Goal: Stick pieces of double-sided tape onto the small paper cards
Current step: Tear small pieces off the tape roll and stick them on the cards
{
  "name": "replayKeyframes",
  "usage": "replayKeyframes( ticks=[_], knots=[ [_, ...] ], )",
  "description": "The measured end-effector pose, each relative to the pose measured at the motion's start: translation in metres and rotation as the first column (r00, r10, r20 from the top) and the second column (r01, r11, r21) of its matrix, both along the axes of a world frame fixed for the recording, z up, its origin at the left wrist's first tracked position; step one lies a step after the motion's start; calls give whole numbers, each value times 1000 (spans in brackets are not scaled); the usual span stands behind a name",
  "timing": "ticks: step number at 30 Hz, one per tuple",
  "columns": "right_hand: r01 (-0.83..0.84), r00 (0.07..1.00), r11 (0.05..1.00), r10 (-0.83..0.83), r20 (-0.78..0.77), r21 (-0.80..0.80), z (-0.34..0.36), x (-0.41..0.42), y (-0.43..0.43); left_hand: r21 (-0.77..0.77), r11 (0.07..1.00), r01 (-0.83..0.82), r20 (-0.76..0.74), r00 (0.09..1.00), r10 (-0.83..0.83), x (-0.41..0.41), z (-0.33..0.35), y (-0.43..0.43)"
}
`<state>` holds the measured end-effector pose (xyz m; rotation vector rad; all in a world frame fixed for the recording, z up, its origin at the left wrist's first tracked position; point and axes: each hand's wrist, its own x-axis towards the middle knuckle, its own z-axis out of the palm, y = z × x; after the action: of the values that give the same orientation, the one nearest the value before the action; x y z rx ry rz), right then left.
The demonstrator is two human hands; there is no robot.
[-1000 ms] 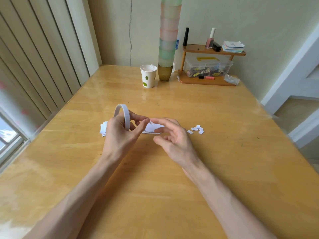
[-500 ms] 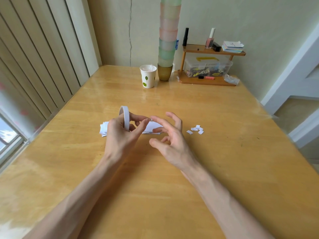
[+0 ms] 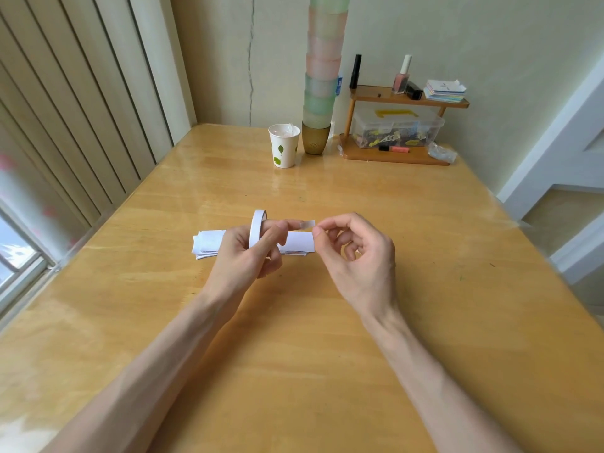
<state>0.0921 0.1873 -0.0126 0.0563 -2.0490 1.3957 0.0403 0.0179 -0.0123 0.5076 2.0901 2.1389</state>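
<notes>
My left hand (image 3: 248, 253) grips a thin white roll of double-sided tape (image 3: 256, 227), held upright above the table. A short translucent strip of tape (image 3: 304, 224) runs from the roll to the right. My right hand (image 3: 353, 256) pinches the free end of that strip between thumb and forefinger. Under and behind both hands lies a stack of white paper cards (image 3: 209, 243) on the wooden table (image 3: 294, 338). The small cut paper bits seen earlier to the right are hidden behind my right hand.
At the far edge stand a white paper cup (image 3: 283, 145) with green leaves, a tall stack of pastel cups (image 3: 322, 76) and a small wooden shelf (image 3: 397, 125) with a clear box, nail polish and notes. Vertical blinds line the left side.
My right hand has closed its fingers onto the tape end and pulled a short strip out to the right. The left hand keeps the roll in nearly the same spot.
</notes>
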Motion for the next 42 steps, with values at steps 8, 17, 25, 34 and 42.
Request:
replayKeyframes(
  ticks=[8,17,25,34,42],
  knots=[
    [-13,996,1000,13,86,-7,-1,1,2,-12,997,71,-31,997,-72,3,1,1],
    [-21,989,990,41,144,-137,-2,-1,5,-126,990,64,-172,981,-85,3,-3,0],
    [-26,987,983,54,152,-182,0,0,5,-157,983,101,-204,970,-132,6,-2,1],
    [-45,985,979,77,153,-199,1,1,5,-176,978,108,-203,969,-144,5,-5,1],
    [-41,988,982,68,140,-184,2,1,6,-197,975,106,-209,967,-147,4,-6,0]
  ],
)
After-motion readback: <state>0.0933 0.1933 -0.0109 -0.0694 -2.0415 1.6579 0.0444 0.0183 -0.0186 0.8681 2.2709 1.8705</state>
